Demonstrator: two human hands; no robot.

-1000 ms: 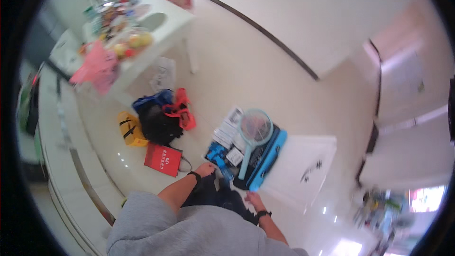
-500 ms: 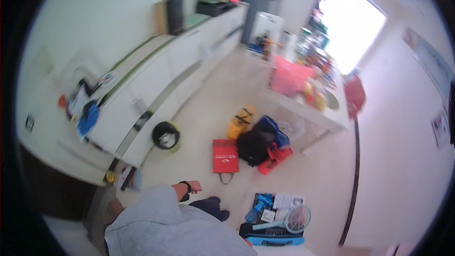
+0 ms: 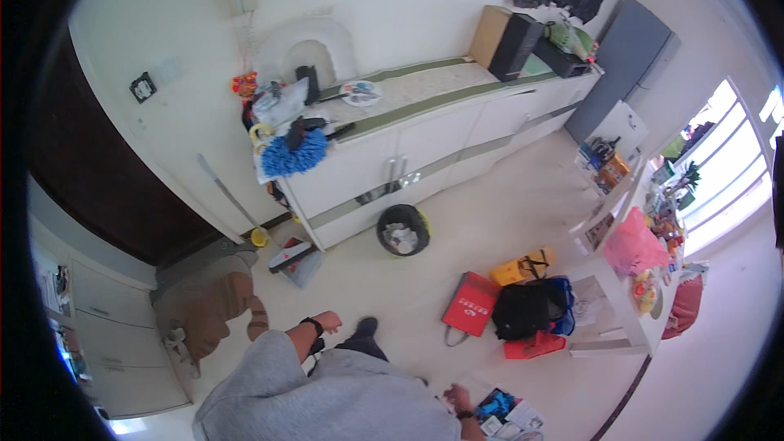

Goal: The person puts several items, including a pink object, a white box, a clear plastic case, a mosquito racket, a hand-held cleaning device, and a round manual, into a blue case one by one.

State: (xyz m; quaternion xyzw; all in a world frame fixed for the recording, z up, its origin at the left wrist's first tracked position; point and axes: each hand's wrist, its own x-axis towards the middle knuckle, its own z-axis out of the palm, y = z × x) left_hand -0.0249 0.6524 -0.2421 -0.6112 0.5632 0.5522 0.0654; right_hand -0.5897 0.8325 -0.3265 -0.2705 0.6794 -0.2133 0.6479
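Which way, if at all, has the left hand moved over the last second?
Yes: the left hand has moved away from the blue things lying on the floor.

A cabinet [image 3: 433, 151] ran along the wall [image 3: 408, 0], between a door [image 3: 114, 171] at left and a surface [image 3: 663, 304] at right.
A bin [image 3: 402, 214] stood on the floor [image 3: 465, 229] before the cabinet, a dustpan [image 3: 292, 256] to its left. To its right, a handled bag [image 3: 474, 304] lay beside a backpack [image 3: 519, 310], near the surface, which bore a plastic bag [image 3: 633, 245]; papers [image 3: 524, 416] lay right of the right hand [image 3: 458, 398].

A blue object [image 3: 498, 402] lies beside white papers [image 3: 525, 416].
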